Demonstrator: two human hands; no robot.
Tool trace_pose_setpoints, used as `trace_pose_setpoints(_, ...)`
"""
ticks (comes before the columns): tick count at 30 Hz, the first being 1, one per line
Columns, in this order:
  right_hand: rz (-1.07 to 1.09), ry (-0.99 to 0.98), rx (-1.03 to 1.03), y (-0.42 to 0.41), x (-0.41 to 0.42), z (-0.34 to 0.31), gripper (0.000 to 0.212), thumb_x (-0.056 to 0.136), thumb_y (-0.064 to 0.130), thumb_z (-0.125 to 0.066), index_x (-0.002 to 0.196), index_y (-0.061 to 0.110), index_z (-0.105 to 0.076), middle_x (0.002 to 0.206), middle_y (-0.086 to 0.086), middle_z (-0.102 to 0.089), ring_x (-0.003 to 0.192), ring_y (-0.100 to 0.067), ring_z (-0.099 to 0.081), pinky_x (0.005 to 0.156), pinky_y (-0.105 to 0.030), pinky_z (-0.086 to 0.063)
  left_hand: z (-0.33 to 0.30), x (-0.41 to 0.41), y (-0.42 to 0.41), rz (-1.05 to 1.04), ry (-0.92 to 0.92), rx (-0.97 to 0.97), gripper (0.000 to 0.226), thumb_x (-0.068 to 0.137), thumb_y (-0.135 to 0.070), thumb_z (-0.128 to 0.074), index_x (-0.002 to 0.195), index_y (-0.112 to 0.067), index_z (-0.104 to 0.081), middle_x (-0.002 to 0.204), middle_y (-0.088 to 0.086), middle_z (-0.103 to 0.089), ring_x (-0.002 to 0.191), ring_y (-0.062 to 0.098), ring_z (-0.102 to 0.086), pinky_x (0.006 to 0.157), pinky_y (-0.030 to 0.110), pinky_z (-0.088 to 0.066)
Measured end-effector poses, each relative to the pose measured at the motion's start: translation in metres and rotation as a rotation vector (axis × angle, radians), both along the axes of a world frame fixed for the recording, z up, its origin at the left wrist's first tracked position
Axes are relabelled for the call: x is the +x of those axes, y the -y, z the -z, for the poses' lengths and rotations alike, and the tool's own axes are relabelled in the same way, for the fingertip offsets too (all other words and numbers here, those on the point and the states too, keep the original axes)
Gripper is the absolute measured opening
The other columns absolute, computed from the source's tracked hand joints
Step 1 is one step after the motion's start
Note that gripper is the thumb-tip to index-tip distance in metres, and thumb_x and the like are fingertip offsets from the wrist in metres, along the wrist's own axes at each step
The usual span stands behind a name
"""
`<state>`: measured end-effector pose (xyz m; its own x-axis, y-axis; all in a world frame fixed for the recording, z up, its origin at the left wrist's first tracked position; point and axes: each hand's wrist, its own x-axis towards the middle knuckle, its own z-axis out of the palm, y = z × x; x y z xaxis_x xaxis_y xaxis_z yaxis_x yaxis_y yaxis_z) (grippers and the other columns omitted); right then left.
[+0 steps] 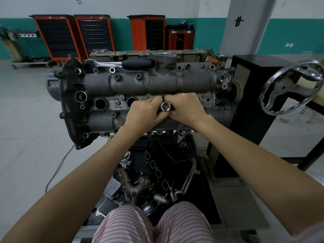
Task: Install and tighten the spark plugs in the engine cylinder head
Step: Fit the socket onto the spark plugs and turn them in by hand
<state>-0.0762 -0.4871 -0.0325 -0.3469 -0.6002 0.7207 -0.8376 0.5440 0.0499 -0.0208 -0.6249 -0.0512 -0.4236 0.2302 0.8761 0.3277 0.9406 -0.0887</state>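
The grey engine cylinder head [133,83] is mounted on a stand in front of me, its row of spark plug wells facing up. Two open wells [100,104] show at the left. A chrome spark plug socket [165,107] stands over a well near the middle, its open square end toward me. My left hand [145,113] grips it from the left and my right hand [185,106] grips it from the right. The plug itself is hidden. A ratchet wrench [122,64] with a black handle lies on the far side of the head.
A chrome handwheel [289,88] of the stand sticks out at the right beside a black post [254,102]. Below the head, a tray [198,172] holds several loose engine parts. Orange tool cabinets [73,35] line the back wall. A cable [57,171] runs over the floor at left.
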Motion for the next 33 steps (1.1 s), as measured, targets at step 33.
trace_pose_setpoints(33,0.08,0.063,0.126,0.0,-0.002,-0.0001,0.018,0.082,0.027,-0.055,0.083,0.009,-0.06,0.079,-0.011,-0.068,0.075,-0.037,-0.061,0.054,-0.032,-0.027,-0.0006,0.0012,-0.0008,0.024,0.028,0.031,0.033,0.083,-0.025,-0.049,0.06,-0.002,-0.047,0.049,0.008,-0.049,0.036,0.029,-0.046,0.041,0.022,-0.026)
